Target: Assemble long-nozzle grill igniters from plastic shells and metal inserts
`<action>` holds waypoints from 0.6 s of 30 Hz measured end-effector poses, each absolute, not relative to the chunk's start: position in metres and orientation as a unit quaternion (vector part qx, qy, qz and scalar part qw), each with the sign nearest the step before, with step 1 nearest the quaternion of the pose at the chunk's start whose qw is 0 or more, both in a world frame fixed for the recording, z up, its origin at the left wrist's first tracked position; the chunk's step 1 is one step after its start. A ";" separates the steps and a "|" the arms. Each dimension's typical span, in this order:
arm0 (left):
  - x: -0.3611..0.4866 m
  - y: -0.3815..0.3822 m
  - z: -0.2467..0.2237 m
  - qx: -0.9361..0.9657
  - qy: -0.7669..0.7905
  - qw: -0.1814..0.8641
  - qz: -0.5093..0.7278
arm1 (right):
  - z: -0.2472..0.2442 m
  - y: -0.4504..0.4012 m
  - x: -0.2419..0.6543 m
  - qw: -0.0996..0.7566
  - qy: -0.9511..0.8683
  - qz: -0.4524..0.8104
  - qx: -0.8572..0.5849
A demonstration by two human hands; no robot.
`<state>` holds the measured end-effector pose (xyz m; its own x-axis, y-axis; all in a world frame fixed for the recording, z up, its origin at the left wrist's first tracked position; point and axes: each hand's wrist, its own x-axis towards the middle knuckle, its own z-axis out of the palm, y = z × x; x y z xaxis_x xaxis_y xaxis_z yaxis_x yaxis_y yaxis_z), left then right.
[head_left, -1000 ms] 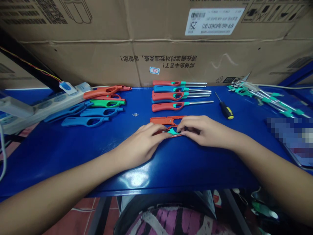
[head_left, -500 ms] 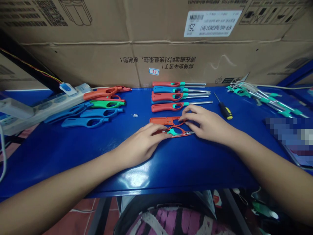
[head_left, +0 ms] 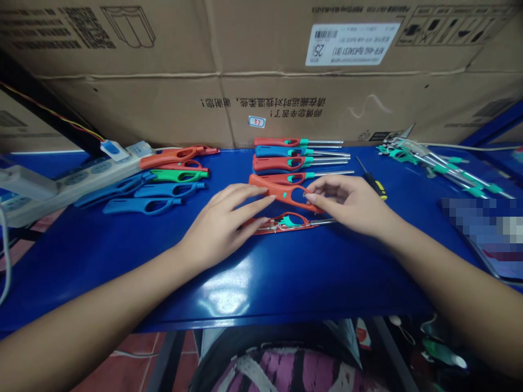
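My right hand (head_left: 347, 201) pinches the front end of an orange shell half (head_left: 281, 191), tilted above the blue table with its outer side up. My left hand (head_left: 229, 220) has its fingers spread, the upper ones at the shell's rear end. Below the shell, the other orange half (head_left: 302, 227) lies on the table with a green trigger and a metal rod in it. My left hand's lower fingers are at its rear end. Behind are several assembled red and blue lighters (head_left: 280, 163) with metal rods.
Orange, green and blue shells (head_left: 143, 205) lie left beside a power strip (head_left: 87, 174). A screwdriver (head_left: 376, 186), rods with green parts (head_left: 445, 166) and a tablet-like device (head_left: 486, 239) are at right. A cardboard box (head_left: 163, 109) stands behind.
The orange shell half has been lifted off the table and turned over by my right hand. My left hand has shifted left and spread its fingers.
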<state>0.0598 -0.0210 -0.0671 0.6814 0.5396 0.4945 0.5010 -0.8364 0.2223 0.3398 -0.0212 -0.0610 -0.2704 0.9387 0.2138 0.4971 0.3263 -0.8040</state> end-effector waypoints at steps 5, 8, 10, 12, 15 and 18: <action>0.054 -0.019 -0.063 0.923 0.262 -0.017 0.282 | -0.062 -0.022 0.335 0.319 -0.675 0.452 -0.488; 0.054 -0.019 -0.063 0.929 0.251 0.008 0.273 | -0.063 -0.024 0.333 0.305 -0.706 0.420 -0.482; 0.056 -0.020 -0.063 0.929 0.257 0.037 0.263 | -0.063 -0.025 0.334 0.291 -0.760 0.354 -0.461; 0.057 -0.021 -0.062 0.925 0.272 0.061 0.257 | -0.062 -0.026 0.336 0.267 -0.817 0.288 -0.422; 0.058 -0.022 -0.060 0.917 0.301 0.087 0.246 | -0.060 -0.025 0.343 0.222 -0.869 0.235 -0.374; 0.058 -0.022 -0.058 0.913 0.318 0.104 0.234 | -0.060 -0.021 0.349 0.197 -0.887 0.222 -0.353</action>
